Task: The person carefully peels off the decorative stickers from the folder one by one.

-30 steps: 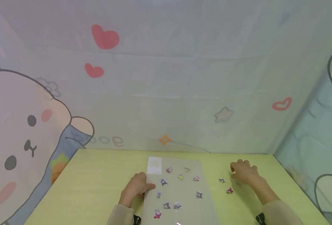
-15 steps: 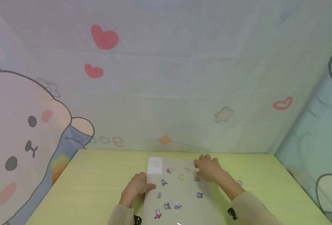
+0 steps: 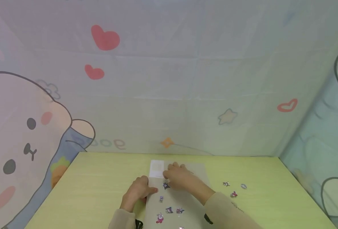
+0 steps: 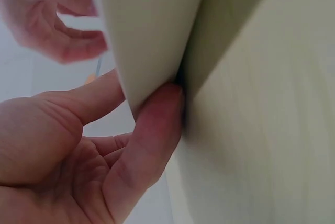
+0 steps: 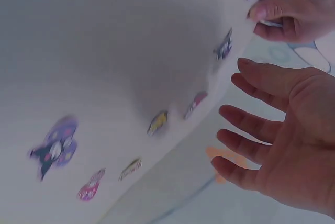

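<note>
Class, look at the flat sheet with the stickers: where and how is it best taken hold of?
Probably best: grip the sheet by its left edge, coming from the person's left, thumb above and fingers beneath. It looks broad and flat, and the left wrist view shows the left hand with a finger between that edge and the table.

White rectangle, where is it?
Head view: the white rectangle sits at the far left corner of the sheet, beyond the left hand, left of the right hand.

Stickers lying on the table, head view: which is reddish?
The front sticker, nearest the camera; the dark-and-white left sticker and bluish right sticker show no clear red.
</note>
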{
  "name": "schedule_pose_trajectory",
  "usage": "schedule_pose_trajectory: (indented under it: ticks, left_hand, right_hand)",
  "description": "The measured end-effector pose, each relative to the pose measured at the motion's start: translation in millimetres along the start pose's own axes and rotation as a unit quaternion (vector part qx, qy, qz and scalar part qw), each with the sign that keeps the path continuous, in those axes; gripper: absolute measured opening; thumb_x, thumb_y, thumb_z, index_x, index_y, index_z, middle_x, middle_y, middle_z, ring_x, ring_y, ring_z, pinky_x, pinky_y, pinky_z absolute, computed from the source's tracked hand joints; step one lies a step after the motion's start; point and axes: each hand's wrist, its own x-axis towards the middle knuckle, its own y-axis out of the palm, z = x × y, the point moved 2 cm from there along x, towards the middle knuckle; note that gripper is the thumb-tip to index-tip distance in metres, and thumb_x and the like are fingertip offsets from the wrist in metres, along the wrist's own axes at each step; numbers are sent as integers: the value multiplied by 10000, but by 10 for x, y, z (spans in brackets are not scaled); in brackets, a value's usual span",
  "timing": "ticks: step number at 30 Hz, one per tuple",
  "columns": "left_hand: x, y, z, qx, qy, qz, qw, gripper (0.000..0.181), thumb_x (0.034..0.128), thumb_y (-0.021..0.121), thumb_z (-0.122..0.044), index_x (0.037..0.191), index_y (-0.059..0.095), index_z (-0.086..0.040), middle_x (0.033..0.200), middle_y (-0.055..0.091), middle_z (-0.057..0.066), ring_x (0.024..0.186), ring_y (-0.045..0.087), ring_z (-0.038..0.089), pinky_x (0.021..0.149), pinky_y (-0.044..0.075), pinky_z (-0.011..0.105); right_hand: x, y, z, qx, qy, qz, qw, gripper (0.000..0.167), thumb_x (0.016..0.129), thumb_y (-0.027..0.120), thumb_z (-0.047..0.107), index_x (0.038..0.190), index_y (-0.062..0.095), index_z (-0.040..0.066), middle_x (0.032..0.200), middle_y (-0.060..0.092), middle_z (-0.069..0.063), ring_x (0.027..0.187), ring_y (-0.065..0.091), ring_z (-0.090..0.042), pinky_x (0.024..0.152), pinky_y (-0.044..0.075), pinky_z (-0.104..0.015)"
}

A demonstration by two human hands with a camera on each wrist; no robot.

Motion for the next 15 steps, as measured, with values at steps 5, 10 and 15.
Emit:
schedule_pose_trajectory:
  ticks: [5, 10, 15]
  left_hand:
    - [-4, -13, -17, 145, 33, -14, 9999, 271, 861, 760, -173, 887, 595, 41, 693, 626, 105, 493, 635, 217, 509, 525, 328]
    - [-4, -9, -16, 252, 16, -14, 9997, 283, 859, 762, -183, 892, 604, 49, 696, 628, 108, 485, 635, 213, 527, 522, 321]
    - [-8, -8, -14, 242, 37, -36, 9997, 274, 861, 762, -180, 879, 606, 44, 692, 629, 107, 482, 634, 211, 517, 522, 321]
  right_hand:
    - [108, 91, 150, -428, -134, 41, 9990, 122, 860, 740, 202, 905, 629, 182, 838, 501, 13, 808, 407, -154, 732, 405, -359]
    - [150, 135, 201, -523, -94, -3, 9986, 83, 874, 719, 168, 900, 639, 169, 833, 507, -1, 791, 401, -155, 721, 411, -355]
    - [163, 145, 199, -333, -44, 8, 9994, 65, 881, 705, 159, 893, 641, 167, 829, 495, 3, 791, 401, -151, 711, 395, -341]
